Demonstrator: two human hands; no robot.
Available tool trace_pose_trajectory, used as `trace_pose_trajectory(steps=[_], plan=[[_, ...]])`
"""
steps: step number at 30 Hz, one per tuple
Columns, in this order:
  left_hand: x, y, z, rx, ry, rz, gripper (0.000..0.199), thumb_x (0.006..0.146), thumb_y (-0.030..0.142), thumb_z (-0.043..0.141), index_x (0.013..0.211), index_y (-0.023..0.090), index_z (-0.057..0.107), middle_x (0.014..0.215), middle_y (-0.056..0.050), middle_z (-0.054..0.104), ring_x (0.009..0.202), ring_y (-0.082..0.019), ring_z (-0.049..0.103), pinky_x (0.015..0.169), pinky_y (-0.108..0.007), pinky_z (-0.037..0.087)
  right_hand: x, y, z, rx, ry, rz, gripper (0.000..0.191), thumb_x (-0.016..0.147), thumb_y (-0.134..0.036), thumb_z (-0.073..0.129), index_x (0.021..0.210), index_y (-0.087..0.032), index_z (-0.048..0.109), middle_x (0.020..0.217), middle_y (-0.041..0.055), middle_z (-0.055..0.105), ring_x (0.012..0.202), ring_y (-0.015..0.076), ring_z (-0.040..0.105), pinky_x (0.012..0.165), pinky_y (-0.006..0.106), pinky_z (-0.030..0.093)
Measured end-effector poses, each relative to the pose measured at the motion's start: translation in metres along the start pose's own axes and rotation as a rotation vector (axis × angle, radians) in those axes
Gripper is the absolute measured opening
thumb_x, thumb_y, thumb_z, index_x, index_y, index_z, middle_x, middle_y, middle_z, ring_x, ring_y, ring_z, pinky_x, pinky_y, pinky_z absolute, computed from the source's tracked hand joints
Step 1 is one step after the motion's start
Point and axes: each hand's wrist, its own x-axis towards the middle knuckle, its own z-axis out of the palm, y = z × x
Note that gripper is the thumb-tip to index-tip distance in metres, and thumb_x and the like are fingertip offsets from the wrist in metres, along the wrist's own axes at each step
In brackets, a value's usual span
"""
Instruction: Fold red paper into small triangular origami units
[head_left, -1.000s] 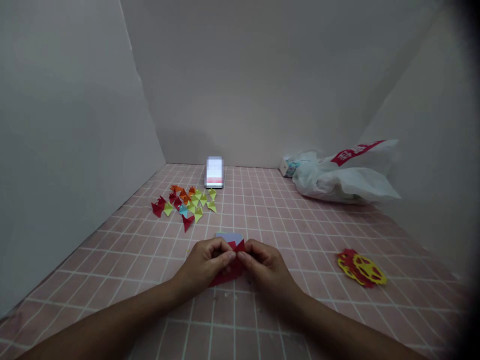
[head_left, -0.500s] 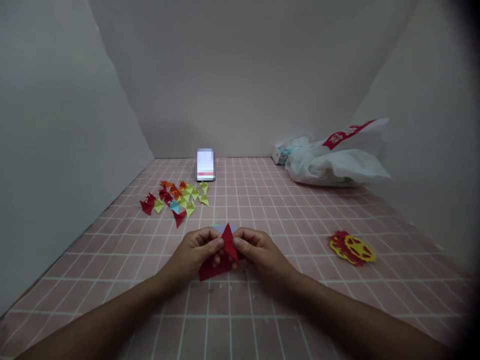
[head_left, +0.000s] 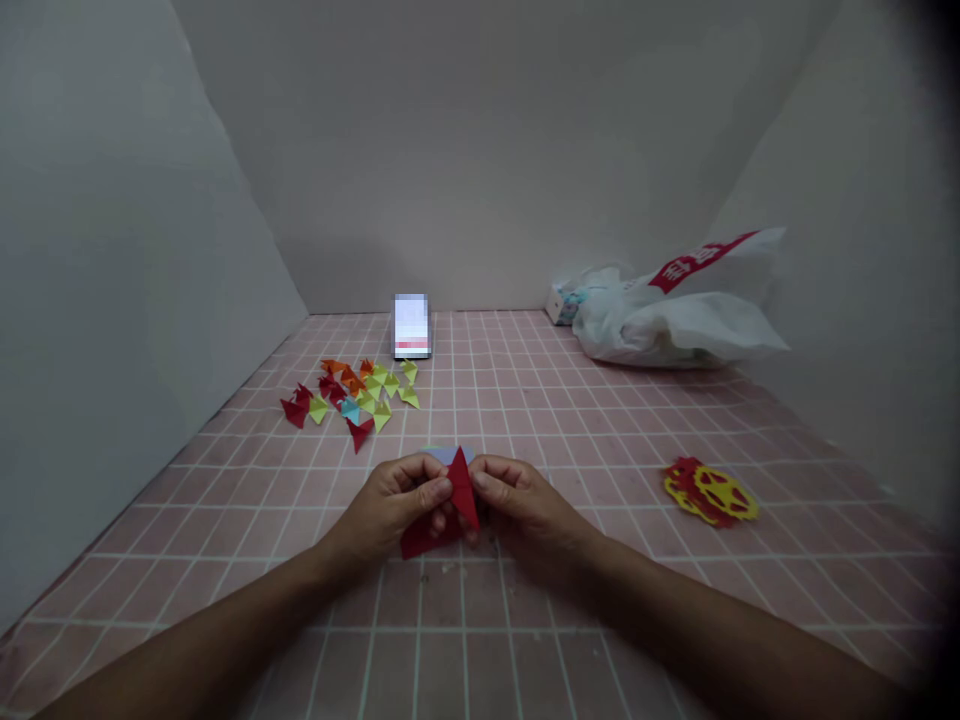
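Between my two hands is a red piece of folded origami paper [head_left: 462, 489], narrow and pointed at the top. My left hand [head_left: 411, 497] pinches its left side between thumb and fingers. My right hand [head_left: 511, 492] pinches the right edge in the same way. Under my left hand lies more red paper [head_left: 421, 541], flat on the table. A pale blue-violet paper [head_left: 442, 454] shows just behind my fingertips, mostly hidden. The fingers under the folded paper are partly covered by it.
Several small folded paper birds [head_left: 360, 393] in red, orange, yellow and blue sit at the back left. A lit phone [head_left: 411, 326] stands behind them. Red and yellow cutouts [head_left: 711, 492] lie at right. A white plastic bag [head_left: 675, 325] and small box [head_left: 557, 304] are at the back.
The red folded paper has turned slightly, and my right thumb has shifted to its edge, uncovering more of its face. The whole view has moved a little.
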Motion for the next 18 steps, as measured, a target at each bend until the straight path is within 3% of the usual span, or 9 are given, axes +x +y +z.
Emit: trace_pose_trajectory(steps=[18], plan=[[-0.0009, -0.0025, -0.0013, -0.030, -0.017, -0.003, 0.029, 0.084, 0.041, 0.074, 0.079, 0.016, 0.061, 0.058, 0.004, 0.062, 0.053, -0.008, 0.056, 0.058, -0.020, 0.041, -0.0004, -0.0006, -0.0006, 0.006, 0.001, 0.026, 0.025, 0.087, -0.036, 0.071, 0.080, -0.014, 0.064, 0.075, 0.0062, 0.070, 0.063, 0.0125, 0.060, 0.065, 0.026, 0.041]])
